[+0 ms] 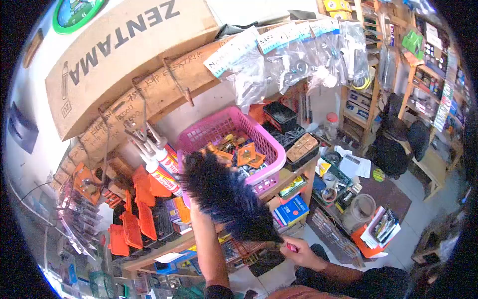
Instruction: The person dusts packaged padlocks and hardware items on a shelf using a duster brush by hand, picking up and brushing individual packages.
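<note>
A dark, bushy feather duster (234,199) fills the middle of the view. Its handle end is in my right hand (302,255), whose fingers are wrapped round it at the lower right of the feathers. My left forearm (208,244) reaches up toward the pink plastic basket (276,149). The feathers cover most of my left hand, so its fingers and anything in them cannot be made out. Inside the basket lie several small orange packets (246,154), just beyond the duster's top.
White-and-red sealant tubes (162,167) and orange containers (146,224) stand left of the basket. Bagged parts (289,67) hang above from a wooden beam. At right are a black tray (303,152), a clear tub (359,209) and wooden shelves (361,109).
</note>
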A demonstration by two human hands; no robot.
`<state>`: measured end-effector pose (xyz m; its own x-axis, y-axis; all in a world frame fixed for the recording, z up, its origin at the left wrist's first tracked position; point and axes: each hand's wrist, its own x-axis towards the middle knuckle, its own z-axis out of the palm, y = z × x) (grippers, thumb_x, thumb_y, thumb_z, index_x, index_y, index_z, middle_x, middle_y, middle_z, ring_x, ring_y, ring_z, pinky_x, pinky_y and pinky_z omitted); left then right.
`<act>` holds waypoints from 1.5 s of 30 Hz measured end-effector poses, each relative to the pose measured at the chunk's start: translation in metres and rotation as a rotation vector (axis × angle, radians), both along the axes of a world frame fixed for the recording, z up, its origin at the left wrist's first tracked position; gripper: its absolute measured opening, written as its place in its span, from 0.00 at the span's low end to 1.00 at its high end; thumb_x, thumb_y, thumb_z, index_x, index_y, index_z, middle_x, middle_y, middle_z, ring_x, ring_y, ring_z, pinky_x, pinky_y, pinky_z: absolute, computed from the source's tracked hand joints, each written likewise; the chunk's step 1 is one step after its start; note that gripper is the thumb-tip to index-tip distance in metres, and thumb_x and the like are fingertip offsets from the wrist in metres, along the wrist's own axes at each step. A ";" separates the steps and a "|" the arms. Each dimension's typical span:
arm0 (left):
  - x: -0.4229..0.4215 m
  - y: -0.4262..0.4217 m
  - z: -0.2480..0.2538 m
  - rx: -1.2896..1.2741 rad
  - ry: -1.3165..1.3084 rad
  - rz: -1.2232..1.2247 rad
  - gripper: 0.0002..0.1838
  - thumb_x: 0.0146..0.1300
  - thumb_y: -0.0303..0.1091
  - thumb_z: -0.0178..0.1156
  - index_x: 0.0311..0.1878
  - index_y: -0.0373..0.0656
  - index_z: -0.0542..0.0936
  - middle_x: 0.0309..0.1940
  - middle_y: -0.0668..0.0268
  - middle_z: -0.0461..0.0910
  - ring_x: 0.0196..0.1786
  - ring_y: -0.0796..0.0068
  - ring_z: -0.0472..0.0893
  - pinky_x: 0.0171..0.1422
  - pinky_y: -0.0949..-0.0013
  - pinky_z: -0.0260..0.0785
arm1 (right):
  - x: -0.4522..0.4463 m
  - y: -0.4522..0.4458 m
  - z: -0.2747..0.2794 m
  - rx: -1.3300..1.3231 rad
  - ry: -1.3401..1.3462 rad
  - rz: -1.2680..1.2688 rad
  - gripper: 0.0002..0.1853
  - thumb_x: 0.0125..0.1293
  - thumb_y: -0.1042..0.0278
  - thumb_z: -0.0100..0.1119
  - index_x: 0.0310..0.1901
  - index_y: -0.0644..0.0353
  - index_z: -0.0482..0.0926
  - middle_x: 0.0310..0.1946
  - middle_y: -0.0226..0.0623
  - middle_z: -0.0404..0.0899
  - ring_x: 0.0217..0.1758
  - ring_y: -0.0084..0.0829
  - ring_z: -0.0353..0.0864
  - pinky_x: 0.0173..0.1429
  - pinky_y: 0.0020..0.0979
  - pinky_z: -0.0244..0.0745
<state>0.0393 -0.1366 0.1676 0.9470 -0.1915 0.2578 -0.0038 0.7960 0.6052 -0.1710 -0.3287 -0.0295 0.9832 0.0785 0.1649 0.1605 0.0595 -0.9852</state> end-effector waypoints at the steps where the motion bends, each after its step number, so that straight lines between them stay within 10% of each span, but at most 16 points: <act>1: -0.001 -0.004 0.007 0.026 0.029 0.027 0.23 0.73 0.54 0.43 0.53 0.47 0.77 0.46 0.65 0.82 0.50 0.68 0.79 0.61 0.60 0.70 | 0.000 0.001 0.006 0.006 -0.015 -0.020 0.25 0.68 0.63 0.61 0.63 0.67 0.71 0.31 0.20 0.69 0.34 0.15 0.66 0.39 0.22 0.66; 5: 0.007 0.009 0.002 0.050 -0.003 -0.058 0.23 0.73 0.55 0.44 0.53 0.46 0.78 0.46 0.63 0.82 0.48 0.68 0.80 0.61 0.60 0.71 | 0.000 0.000 -0.013 0.125 0.035 -0.080 0.23 0.71 0.65 0.56 0.62 0.68 0.69 0.20 0.21 0.65 0.20 0.12 0.61 0.24 0.19 0.58; 18: -0.010 -0.013 0.024 0.190 0.036 -0.012 0.30 0.72 0.57 0.40 0.61 0.42 0.74 0.55 0.58 0.79 0.58 0.58 0.77 0.69 0.55 0.64 | -0.028 -0.029 0.013 0.155 0.099 -0.059 0.27 0.67 0.67 0.62 0.64 0.67 0.68 0.33 0.21 0.72 0.34 0.12 0.68 0.37 0.20 0.67; 25: 0.028 -0.063 -0.001 -0.169 -0.095 -0.281 0.31 0.71 0.61 0.40 0.59 0.47 0.75 0.54 0.61 0.79 0.54 0.62 0.79 0.64 0.58 0.68 | -0.019 -0.039 0.006 0.130 0.076 -0.091 0.26 0.67 0.67 0.62 0.63 0.70 0.70 0.32 0.23 0.73 0.30 0.13 0.68 0.36 0.19 0.68; 31: 0.013 -0.069 0.013 0.147 0.062 -0.164 0.37 0.67 0.68 0.41 0.59 0.42 0.75 0.54 0.57 0.79 0.56 0.58 0.78 0.67 0.53 0.65 | -0.013 -0.053 -0.001 -0.018 0.006 -0.254 0.27 0.67 0.65 0.62 0.64 0.68 0.69 0.36 0.23 0.74 0.34 0.13 0.69 0.38 0.20 0.68; 33: 0.016 -0.071 0.008 0.080 0.046 -0.241 0.39 0.65 0.70 0.42 0.58 0.42 0.75 0.53 0.57 0.79 0.55 0.56 0.78 0.67 0.51 0.65 | -0.017 -0.054 0.002 -0.045 0.019 -0.176 0.27 0.67 0.65 0.61 0.65 0.68 0.69 0.37 0.23 0.75 0.35 0.14 0.71 0.40 0.20 0.69; 35: 0.070 -0.061 -0.032 -0.121 -0.331 -0.902 0.39 0.65 0.70 0.42 0.59 0.42 0.74 0.54 0.57 0.79 0.56 0.55 0.77 0.67 0.49 0.64 | -0.015 -0.055 0.001 -0.035 -0.013 -0.141 0.26 0.68 0.67 0.60 0.65 0.67 0.68 0.32 0.24 0.74 0.30 0.15 0.69 0.34 0.21 0.66; 39: 0.011 -0.067 0.010 0.085 -0.010 -0.201 0.38 0.67 0.68 0.40 0.61 0.44 0.73 0.56 0.57 0.77 0.58 0.57 0.76 0.68 0.48 0.63 | -0.006 -0.052 -0.011 0.103 -0.041 -0.185 0.26 0.69 0.70 0.58 0.66 0.63 0.66 0.22 0.24 0.70 0.17 0.14 0.64 0.20 0.20 0.59; 45: 0.036 -0.065 -0.012 -0.134 -0.203 -0.502 0.36 0.68 0.67 0.41 0.60 0.43 0.74 0.58 0.59 0.76 0.60 0.59 0.75 0.69 0.53 0.63 | -0.012 -0.059 0.008 0.037 -0.013 -0.189 0.26 0.69 0.69 0.59 0.67 0.63 0.66 0.22 0.23 0.70 0.17 0.14 0.64 0.20 0.21 0.58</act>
<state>0.0752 -0.2016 0.1553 0.6770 -0.5591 0.4786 0.2893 0.8001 0.5255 -0.1829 -0.3878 -0.0213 0.9775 -0.1141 0.1772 0.1851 0.0627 -0.9807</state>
